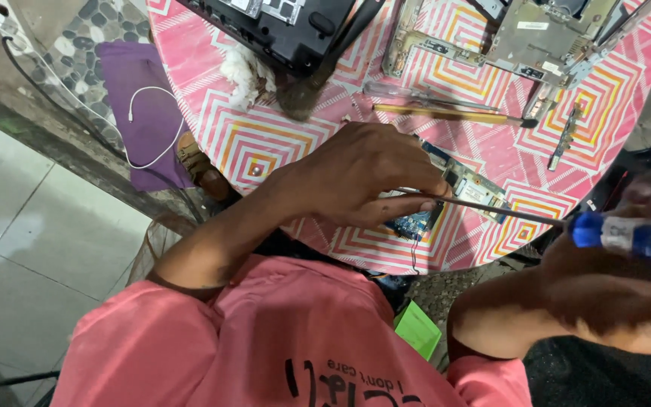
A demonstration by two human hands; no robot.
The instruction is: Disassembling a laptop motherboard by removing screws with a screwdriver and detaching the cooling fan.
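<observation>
On the round table with the pink, orange and white diamond-patterned cloth, seen from the head camera, your left hand lies palm-down over a blue and green printed circuit board. Its fingers are curled and pressed onto the near end of the board, covering that part; the far end shows just beyond your fingertips. Your right hand, at the right edge of the view and blurred, is closed around the blue plastic handle of a screwdriver. The thin metal shaft runs left from the handle to the board and ends under your left fingertips; the exact contact point is hidden.

Beyond the board, a yellow-handled tool and a clear-handled screwdriver lie side by side on the cloth. A black plastic device casing sits at the far left of the table, with a tuft of white fibre beside it. A bare grey metal chassis frame occupies the far right. A narrow dark strip part lies near the right rim. Off the table, a purple cloth with a white cable on it lies on the floor.
</observation>
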